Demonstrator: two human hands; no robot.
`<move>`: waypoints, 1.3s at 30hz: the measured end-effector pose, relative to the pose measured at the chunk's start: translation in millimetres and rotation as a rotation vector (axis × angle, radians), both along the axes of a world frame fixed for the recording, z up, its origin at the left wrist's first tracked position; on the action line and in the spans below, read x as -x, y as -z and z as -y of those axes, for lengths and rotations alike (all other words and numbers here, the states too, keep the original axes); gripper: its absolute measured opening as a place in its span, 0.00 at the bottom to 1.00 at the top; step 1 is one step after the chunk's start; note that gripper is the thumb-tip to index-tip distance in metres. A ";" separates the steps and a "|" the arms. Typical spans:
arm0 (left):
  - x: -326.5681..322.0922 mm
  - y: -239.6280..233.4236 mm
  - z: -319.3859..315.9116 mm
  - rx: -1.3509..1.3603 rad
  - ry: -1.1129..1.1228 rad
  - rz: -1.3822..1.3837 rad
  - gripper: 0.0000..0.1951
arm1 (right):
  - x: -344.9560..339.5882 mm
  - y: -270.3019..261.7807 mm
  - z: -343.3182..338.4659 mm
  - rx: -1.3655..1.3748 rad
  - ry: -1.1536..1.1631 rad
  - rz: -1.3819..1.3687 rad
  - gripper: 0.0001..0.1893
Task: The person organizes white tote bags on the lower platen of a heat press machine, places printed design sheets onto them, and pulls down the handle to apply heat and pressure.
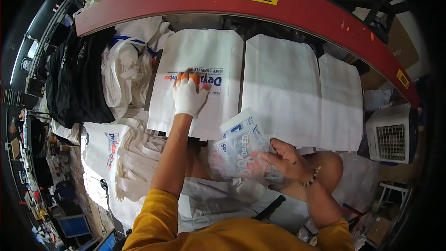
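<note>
My left hand, in a white glove with bare or orange-tipped fingers, lies on the printed patch of a white fabric bag. Its spread fingers cover part of the blue and red lettering. In my bare right hand is a fanned bunch of clear transfer films with blue, white and red print, held over my lap. A second white bag lies right of the printed one, and a third white bag lies beyond it. Neither shows print on its visible face.
A heat press's red upper plate with a caution label arches over the bags' far side. Black garments and bundled white bags sit left. Below them is a stack of printed bags. An air cooler stands right.
</note>
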State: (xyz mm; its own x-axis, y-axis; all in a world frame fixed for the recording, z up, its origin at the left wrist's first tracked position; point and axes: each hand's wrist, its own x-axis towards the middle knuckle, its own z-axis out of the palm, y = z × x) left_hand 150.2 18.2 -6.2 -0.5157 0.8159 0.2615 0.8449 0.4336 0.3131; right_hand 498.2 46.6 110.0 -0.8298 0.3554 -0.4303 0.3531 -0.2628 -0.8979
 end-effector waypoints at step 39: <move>-156.4 -66.5 88.4 -0.383 -0.110 1.419 0.12 | 3.3 39.0 14.8 -0.030 0.619 -0.282 0.15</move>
State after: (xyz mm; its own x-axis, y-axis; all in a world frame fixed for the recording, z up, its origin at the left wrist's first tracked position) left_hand 306.5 -70.2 60.3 -0.5726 0.7554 -0.3186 -0.2917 0.1755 0.9403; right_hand 495.0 31.8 71.0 -0.5484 0.8095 -0.2097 -0.1030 -0.3143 -0.9437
